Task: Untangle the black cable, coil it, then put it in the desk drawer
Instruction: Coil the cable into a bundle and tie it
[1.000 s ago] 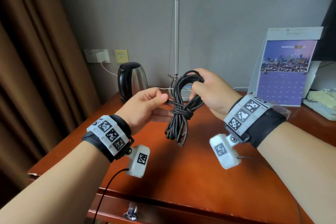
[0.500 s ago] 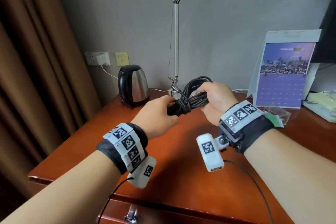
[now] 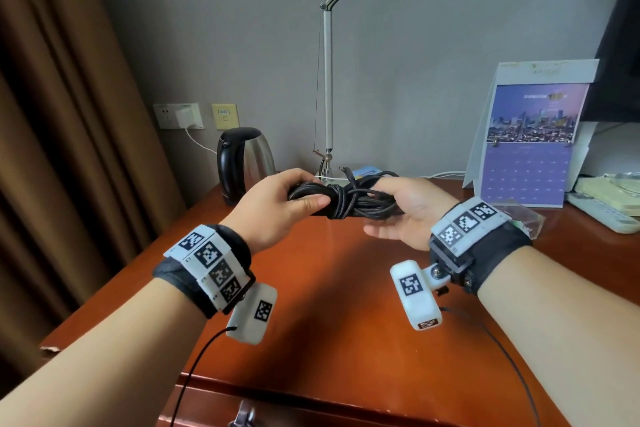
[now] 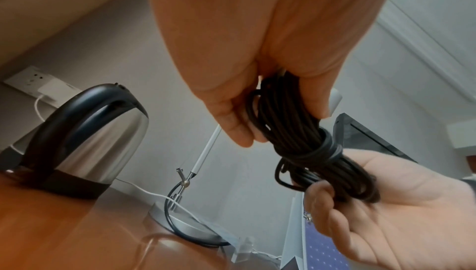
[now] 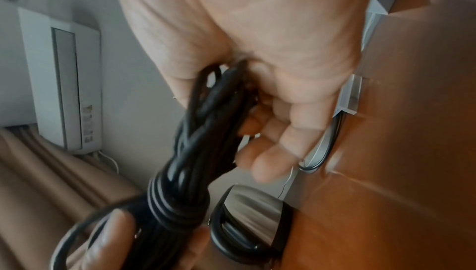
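Head view: coiled cable bundle turned level between both hands

I see the black cable [image 3: 346, 199], coiled and wrapped at its middle, held crosswise above the desk [image 3: 329, 288]. A second ago it hung upright from my right hand; now it lies level. My left hand [image 3: 280, 208] grips the bundle's left end, fingers and thumb curled round it. My right hand [image 3: 412, 210] lies palm up under the right end; the right wrist view shows its fingers bent loosely about the strands. One plug end pokes up behind. I judge coiling done. The desk drawer [image 3: 311, 407] below appears closed, so one hand must free itself to pull the handle.
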A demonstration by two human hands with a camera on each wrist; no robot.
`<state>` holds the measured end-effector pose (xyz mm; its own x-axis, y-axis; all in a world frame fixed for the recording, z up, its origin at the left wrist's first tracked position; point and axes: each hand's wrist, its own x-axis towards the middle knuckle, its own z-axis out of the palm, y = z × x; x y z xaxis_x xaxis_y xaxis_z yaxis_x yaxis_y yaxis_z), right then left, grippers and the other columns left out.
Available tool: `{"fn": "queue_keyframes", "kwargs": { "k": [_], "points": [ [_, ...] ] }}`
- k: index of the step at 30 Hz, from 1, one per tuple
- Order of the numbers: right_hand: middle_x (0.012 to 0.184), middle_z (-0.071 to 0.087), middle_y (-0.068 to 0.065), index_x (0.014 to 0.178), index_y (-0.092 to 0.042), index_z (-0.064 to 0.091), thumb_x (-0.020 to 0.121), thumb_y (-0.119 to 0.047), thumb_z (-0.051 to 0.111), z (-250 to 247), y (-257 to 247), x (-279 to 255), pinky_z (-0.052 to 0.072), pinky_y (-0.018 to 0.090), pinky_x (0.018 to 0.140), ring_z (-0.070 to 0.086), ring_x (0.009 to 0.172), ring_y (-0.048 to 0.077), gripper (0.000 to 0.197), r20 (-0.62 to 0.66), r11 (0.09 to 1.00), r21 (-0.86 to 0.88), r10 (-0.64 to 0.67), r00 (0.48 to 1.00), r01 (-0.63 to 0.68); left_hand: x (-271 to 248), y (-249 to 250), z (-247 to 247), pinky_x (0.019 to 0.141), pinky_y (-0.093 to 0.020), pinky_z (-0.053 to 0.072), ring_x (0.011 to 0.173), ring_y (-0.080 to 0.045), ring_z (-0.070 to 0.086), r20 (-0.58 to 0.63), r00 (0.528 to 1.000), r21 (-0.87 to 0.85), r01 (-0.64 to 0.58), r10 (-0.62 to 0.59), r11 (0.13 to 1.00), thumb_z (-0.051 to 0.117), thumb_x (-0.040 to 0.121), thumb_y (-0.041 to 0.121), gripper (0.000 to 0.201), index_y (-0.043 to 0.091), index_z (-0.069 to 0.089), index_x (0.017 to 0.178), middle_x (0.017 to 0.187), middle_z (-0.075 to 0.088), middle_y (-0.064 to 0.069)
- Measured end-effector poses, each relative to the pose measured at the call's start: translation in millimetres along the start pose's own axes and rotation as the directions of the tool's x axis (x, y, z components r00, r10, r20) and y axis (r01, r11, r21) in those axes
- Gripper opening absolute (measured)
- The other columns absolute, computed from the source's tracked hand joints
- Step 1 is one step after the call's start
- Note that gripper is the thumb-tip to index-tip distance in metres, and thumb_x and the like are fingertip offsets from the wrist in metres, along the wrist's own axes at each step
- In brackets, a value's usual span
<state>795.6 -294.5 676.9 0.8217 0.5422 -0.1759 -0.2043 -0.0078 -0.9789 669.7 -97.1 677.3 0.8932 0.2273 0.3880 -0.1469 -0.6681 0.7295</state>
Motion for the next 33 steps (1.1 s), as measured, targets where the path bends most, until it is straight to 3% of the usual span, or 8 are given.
{"fn": "queue_keyframes", "kwargs": {
  "k": [3,7,11,14,21,24,27,33],
  "points": [
    [0.079,0.073,0.007,0.105,-0.012,0.071,0.09,0.0,0.061,5.1,3.1,3.0,0.056,0.033,0.055,0.071,0.066,0.02,0.021,-0.05,0.997,-0.008,-0.071,0.996,0.071,3.6,-0.5,-3.2,0.095,-0.035,0.055,0.1,-0.014,0.073,0.036,0.999,-0.075,0.015,-0.013,0.997,0.085,0.081,0.039,0.03,0.024,0.074,0.105,0.103,0.078,0.004],
    [0.081,0.073,0.012,0.108,-0.005,0.071,0.09,0.008,0.053,6.8,1.7,3.3,0.056,0.031,0.052,0.07,0.061,0.021,0.028,-0.051,0.985,-0.103,-0.142,0.989,0.136,-0.3,-0.2,-3.6,0.085,-0.026,0.056,0.089,-0.013,0.073,0.023,0.999,-0.281,0.053,-0.049,0.958,0.081,0.084,0.026,0.028,0.006,0.075,0.103,0.097,0.079,-0.005],
    [0.092,0.078,0.011,0.096,-0.014,0.078,0.076,-0.008,0.067,12.3,-1.8,0.9,0.059,0.042,0.071,0.074,0.086,0.035,0.024,-0.062,0.911,-0.289,-0.326,0.943,0.296,-2.3,-3.5,0.8,0.09,-0.04,0.06,0.104,-0.03,0.074,0.067,0.99,-0.484,0.141,-0.124,0.864,0.078,0.085,0.029,0.04,0.003,0.075,0.115,0.111,0.077,-0.017],
    [0.086,0.077,-0.001,0.089,-0.021,0.076,0.066,-0.015,0.068,14.6,-3.0,-1.6,0.059,0.043,0.086,0.073,0.09,0.024,0.025,-0.077,0.828,-0.374,-0.477,0.876,0.417,-2.7,-2.4,4.1,0.086,-0.041,0.062,0.1,-0.025,0.074,0.049,0.979,-0.565,0.19,-0.197,0.803,0.068,0.095,0.024,0.027,0.004,0.075,0.113,0.11,0.077,-0.015],
    [0.095,0.074,-0.01,0.115,-0.032,0.066,0.088,-0.01,0.056,28.4,3.7,-25.6,0.052,0.028,0.085,0.066,0.092,0.012,0.036,0.071,0.513,-0.651,-0.692,0.718,0.559,-0.3,-4.7,1.0,0.068,-0.032,0.06,0.076,-0.017,0.072,0.179,0.881,-0.726,0.418,-0.437,0.546,0.067,0.098,0.022,0.013,0.011,0.074,0.097,0.09,0.076,-0.005],
    [0.102,0.071,-0.017,0.117,-0.034,0.065,0.092,-0.015,0.059,21.1,6.3,-18.2,0.049,0.023,0.088,0.064,0.097,0.005,0.032,0.073,0.53,-0.663,-0.658,0.749,0.53,-3.6,-11.2,0.0,0.068,-0.029,0.047,0.076,-0.015,0.067,0.193,0.893,-0.737,0.406,-0.407,0.541,0.072,0.091,0.023,0.011,0.013,0.073,0.096,0.089,0.073,-0.003],
    [0.107,0.07,-0.015,0.117,-0.031,0.066,0.091,-0.015,0.059,13.2,13.1,-3.8,0.051,0.027,0.09,0.065,0.1,0.008,0.032,0.018,0.568,-0.696,-0.599,0.801,0.44,-7.7,-13.5,-2.7,0.066,-0.026,0.041,0.08,-0.013,0.063,0.227,0.923,-0.671,0.38,-0.311,0.637,0.075,0.081,0.022,0.033,0.012,0.071,0.112,0.095,0.071,-0.003],
    [0.083,0.069,-0.003,0.096,-0.02,0.071,0.088,-0.013,0.06,15.5,7.6,3.8,0.042,0.025,0.058,0.061,0.075,0.02,0.015,0.003,0.526,-0.778,-0.544,0.839,0.344,-11.8,-2.2,-12.8,0.074,-0.027,0.046,0.087,-0.011,0.067,0.367,0.908,-0.557,0.388,-0.201,0.735,0.071,0.078,0.023,0.046,0.013,0.072,0.123,0.098,0.069,-0.004]
  ]
}}
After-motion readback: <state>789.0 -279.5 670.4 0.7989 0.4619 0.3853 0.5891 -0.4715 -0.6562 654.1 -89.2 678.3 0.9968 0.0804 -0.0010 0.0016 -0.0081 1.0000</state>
